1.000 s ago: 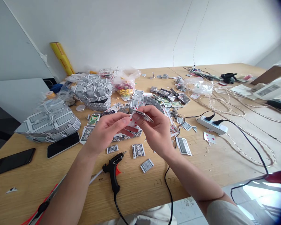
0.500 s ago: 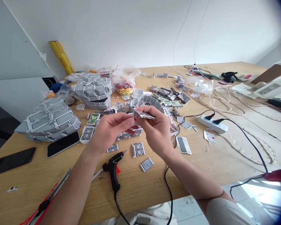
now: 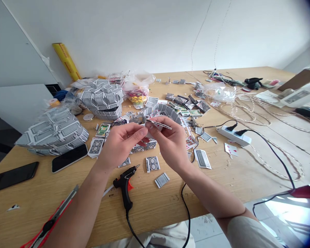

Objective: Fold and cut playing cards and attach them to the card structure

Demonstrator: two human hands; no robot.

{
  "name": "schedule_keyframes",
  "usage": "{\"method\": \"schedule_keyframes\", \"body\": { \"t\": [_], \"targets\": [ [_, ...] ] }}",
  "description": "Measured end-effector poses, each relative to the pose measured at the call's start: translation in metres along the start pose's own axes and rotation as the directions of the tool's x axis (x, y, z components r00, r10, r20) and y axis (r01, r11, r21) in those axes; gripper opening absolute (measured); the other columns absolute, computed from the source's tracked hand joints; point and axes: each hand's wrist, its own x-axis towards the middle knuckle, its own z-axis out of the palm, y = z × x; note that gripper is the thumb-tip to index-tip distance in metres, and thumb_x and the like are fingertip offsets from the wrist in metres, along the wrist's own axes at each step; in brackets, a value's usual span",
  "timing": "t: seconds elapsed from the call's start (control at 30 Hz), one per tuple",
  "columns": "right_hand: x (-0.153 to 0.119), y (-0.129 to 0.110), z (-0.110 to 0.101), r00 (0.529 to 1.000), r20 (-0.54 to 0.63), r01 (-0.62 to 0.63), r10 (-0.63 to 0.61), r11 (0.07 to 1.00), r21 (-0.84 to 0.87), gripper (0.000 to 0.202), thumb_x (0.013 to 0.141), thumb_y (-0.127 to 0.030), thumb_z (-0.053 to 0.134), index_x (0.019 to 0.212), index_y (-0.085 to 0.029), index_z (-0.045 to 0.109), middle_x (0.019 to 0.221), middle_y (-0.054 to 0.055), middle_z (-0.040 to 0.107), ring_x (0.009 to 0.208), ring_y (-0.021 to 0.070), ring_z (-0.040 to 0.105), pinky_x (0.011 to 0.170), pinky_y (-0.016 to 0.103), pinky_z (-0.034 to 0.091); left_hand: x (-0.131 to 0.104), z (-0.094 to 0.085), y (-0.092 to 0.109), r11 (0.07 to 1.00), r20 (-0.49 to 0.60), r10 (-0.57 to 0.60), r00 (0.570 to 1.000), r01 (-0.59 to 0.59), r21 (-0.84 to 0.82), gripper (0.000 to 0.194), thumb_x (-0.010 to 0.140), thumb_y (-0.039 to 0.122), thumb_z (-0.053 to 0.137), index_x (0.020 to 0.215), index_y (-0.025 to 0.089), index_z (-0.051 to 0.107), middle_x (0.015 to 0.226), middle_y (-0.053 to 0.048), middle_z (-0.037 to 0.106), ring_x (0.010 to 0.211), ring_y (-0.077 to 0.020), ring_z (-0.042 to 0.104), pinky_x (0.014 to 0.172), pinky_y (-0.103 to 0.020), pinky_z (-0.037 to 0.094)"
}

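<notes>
Pinched between the thumb and fingers of my right hand (image 3: 169, 144) is a folded playing card (image 3: 158, 123), seen nearly edge-on. My left hand (image 3: 120, 143) is closed at the card's left end, its thumb tip meeting my right fingertips; the exact grip there is partly hidden. Below the hands, a black hot glue gun (image 3: 124, 187) with an orange trigger lies on the table. Folded card pieces (image 3: 152, 164) and another folded card (image 3: 162, 180) lie right of its nozzle. Behind my hands stands a curved wall made of folded cards (image 3: 164, 111), partly covered by them.
Two card-built models (image 3: 102, 100) stand at the left. Two phones (image 3: 69, 158) and a red utility knife (image 3: 51, 220) lie nearer me. A white power strip (image 3: 234, 136) sits at the right, its black cord running past the table edge. Twisted rope (image 3: 255, 115) spreads beyond it.
The folded card has tilted so that its edge faces me more. My fingertips have shifted slightly around it; the glue gun and loose cards stay put.
</notes>
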Motion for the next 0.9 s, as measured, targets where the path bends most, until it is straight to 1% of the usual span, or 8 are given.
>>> {"method": "schedule_keyframes", "body": {
  "t": [0.13, 0.2, 0.33, 0.43, 0.53, 0.63, 0.8, 0.9],
  "targets": [
    [0.0003, -0.0012, -0.0004, 1.000, -0.001, -0.013, 0.013, 1.000, 0.011, 0.010, 0.087, -0.034, 0.087, 0.091, -0.026, 0.083, 0.095, 0.004, 0.082, 0.091, 0.0227, 0.074, 0.086, 0.042, 0.061, -0.0001, 0.0005, 0.0000, 1.000, -0.038, 0.008, 0.999, -0.007, 0.019, 0.034, 0.095, 0.054, 0.083, 0.095, 0.020, 0.084, 0.083, -0.005, 0.081, 0.075, -0.0196, 0.077, 0.072, -0.031, 0.069],
    [0.0007, -0.0025, -0.0008, 1.000, 0.001, -0.017, 0.017, 1.000, 0.021, 0.009, 0.085, -0.032, 0.089, 0.089, -0.026, 0.084, 0.094, 0.004, 0.082, 0.091, 0.0230, 0.074, 0.087, 0.042, 0.061, -0.0001, 0.0001, -0.0001, 1.000, -0.043, 0.007, 0.999, -0.006, 0.021, 0.032, 0.096, 0.052, 0.083, 0.094, 0.020, 0.084, 0.081, -0.004, 0.080, 0.074, -0.0184, 0.077, 0.071, -0.029, 0.068],
    [0.0025, -0.0038, -0.0016, 0.997, 0.018, -0.072, 0.071, 0.995, 0.071, 0.014, 0.077, -0.030, 0.096, 0.086, -0.027, 0.085, 0.091, 0.002, 0.082, 0.084, 0.0208, 0.073, 0.080, 0.039, 0.060, 0.0002, -0.0011, 0.0004, 1.000, -0.017, -0.007, 1.000, 0.008, 0.005, 0.031, 0.095, 0.050, 0.086, 0.089, 0.020, 0.082, 0.076, -0.003, 0.077, 0.069, -0.0158, 0.075, 0.069, -0.026, 0.065],
    [0.0047, -0.0026, -0.0027, 0.995, 0.032, -0.093, 0.090, 0.990, 0.104, 0.016, 0.074, -0.029, 0.098, 0.086, -0.028, 0.087, 0.092, 0.002, 0.083, 0.084, 0.0211, 0.074, 0.078, 0.039, 0.061, 0.0013, -0.0012, 0.0011, 0.998, -0.003, -0.034, 0.999, 0.033, -0.054, 0.033, 0.090, 0.050, 0.091, 0.083, 0.019, 0.079, 0.072, -0.002, 0.074, 0.065, -0.0147, 0.071, 0.066, -0.027, 0.063],
    [0.0069, -0.0014, -0.0052, 0.993, 0.059, -0.104, 0.098, 0.986, 0.128, 0.015, 0.074, -0.026, 0.096, 0.087, -0.029, 0.089, 0.093, 0.001, 0.084, 0.086, 0.0214, 0.076, 0.081, 0.040, 0.064, 0.0030, -0.0019, 0.0015, 0.994, 0.009, -0.054, 0.999, 0.055, -0.096, 0.035, 0.087, 0.050, 0.093, 0.079, 0.019, 0.078, 0.069, -0.001, 0.072, 0.063, -0.0144, 0.069, 0.064, -0.027, 0.063],
    [0.0080, -0.0015, -0.0080, 0.988, 0.100, -0.132, 0.121, 0.985, 0.114, 0.015, 0.076, -0.024, 0.095, 0.089, -0.031, 0.090, 0.089, 0.000, 0.084, 0.084, 0.0205, 0.076, 0.083, 0.040, 0.064, 0.0041, -0.0046, 0.0019, 0.994, 0.019, -0.054, 0.998, 0.055, -0.094, 0.035, 0.086, 0.048, 0.094, 0.077, 0.019, 0.077, 0.069, -0.002, 0.073, 0.064, -0.0138, 0.069, 0.065, -0.026, 0.062],
    [0.0071, -0.0050, -0.0084, 0.977, 0.109, -0.190, 0.181, 0.978, 0.082, 0.016, 0.075, -0.030, 0.097, 0.090, -0.029, 0.091, 0.086, 0.002, 0.083, 0.079, 0.0192, 0.074, 0.072, 0.035, 0.061, 0.0044, -0.0088, 0.0036, 0.994, 0.049, -0.073, 0.996, 0.077, -0.082, 0.029, 0.087, 0.040, 0.094, 0.076, 0.018, 0.077, 0.067, -0.001, 0.073, 0.062, -0.0108, 0.066, 0.064, -0.022, 0.059],
    [0.0068, -0.0073, -0.0075, 0.973, 0.105, -0.212, 0.204, 0.975, 0.067, 0.018, 0.072, -0.031, 0.100, 0.088, -0.027, 0.091, 0.080, 0.002, 0.080, 0.071, 0.0161, 0.068, 0.062, 0.030, 0.054, 0.0044, -0.0095, 0.0045, 0.993, 0.044, -0.088, 0.995, 0.091, -0.074, 0.025, 0.089, 0.034, 0.091, 0.076, 0.018, 0.077, 0.066, 0.000, 0.072, 0.061, -0.0095, 0.065, 0.064, -0.020, 0.057]
  ]
}}
